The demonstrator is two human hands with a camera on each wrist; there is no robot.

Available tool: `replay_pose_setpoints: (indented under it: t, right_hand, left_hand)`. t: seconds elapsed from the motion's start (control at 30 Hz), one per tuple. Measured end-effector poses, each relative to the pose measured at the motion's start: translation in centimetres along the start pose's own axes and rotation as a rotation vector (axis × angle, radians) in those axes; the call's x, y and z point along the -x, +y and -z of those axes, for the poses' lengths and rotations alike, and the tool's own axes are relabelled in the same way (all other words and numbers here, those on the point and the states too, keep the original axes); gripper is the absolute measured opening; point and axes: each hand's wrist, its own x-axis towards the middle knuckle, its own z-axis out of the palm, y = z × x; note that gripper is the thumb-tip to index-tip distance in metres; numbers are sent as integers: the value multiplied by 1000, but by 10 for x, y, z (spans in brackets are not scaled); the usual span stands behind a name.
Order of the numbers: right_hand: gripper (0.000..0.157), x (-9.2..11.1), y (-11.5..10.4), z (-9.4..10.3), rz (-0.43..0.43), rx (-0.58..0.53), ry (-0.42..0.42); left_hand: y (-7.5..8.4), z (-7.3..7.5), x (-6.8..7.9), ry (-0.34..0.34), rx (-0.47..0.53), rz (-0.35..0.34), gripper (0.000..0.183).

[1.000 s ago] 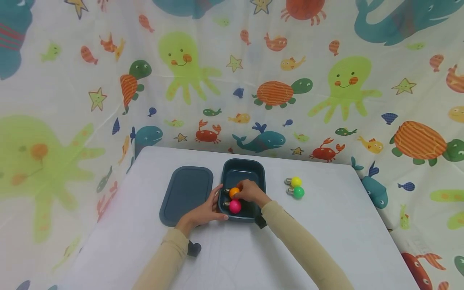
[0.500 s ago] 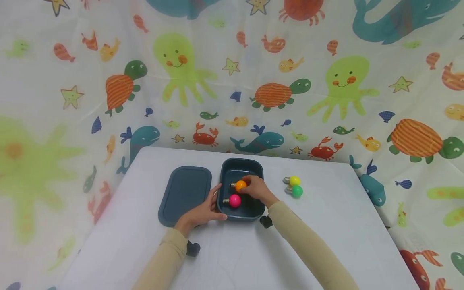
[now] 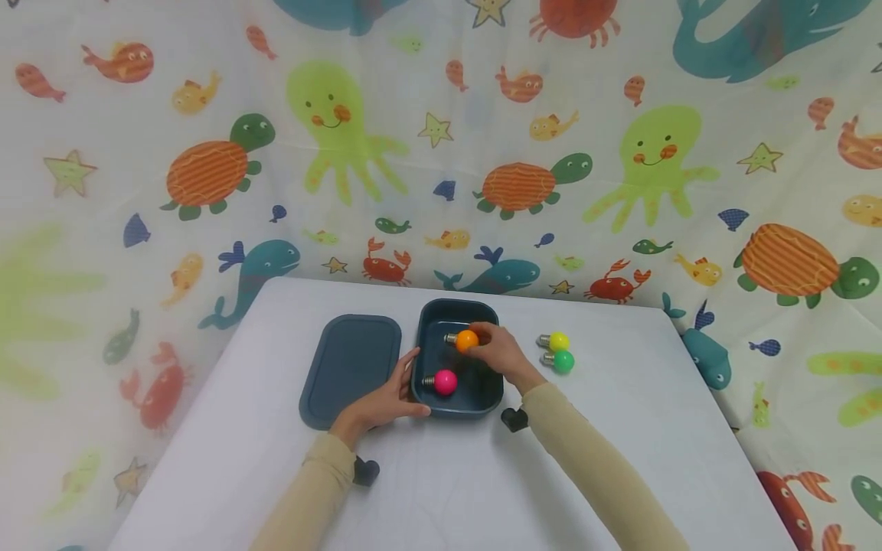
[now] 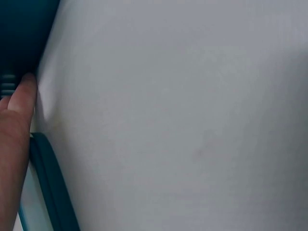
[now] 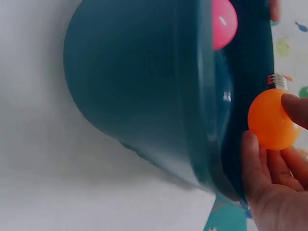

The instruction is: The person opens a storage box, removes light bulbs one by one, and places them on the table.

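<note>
An orange light bulb is pinched between the thumb and fingers of my right hand, over the far right part of a dark teal box. In the right wrist view the orange bulb shows its metal screw base pointing away from the palm. A pink bulb lies inside the box near its left wall. My left hand rests against the box's left side, thumb at the near corner and fingers along the wall. In the left wrist view, fingers touch the box's outer wall.
A flat dark lid lies left of the box, close to the left hand. Right of the box, a yellow bulb and a green bulb lie side by side on the white table. A printed curtain hangs behind.
My right hand has moved up and to the right with the orange bulb, away from the pink one. The left hand stays at the box's left side.
</note>
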Motion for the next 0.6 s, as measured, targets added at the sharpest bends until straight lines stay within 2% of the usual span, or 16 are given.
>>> replay_pose_setpoints:
  t: [0.37, 0.6]
  right_hand:
    - [60, 4, 6, 15, -3, -225, 12]
    - [59, 6, 18, 21, 6, -267, 41]
  left_hand:
    - [-3, 2, -4, -10, -2, -14, 111]
    - [-4, 3, -4, -13, -3, -18, 111]
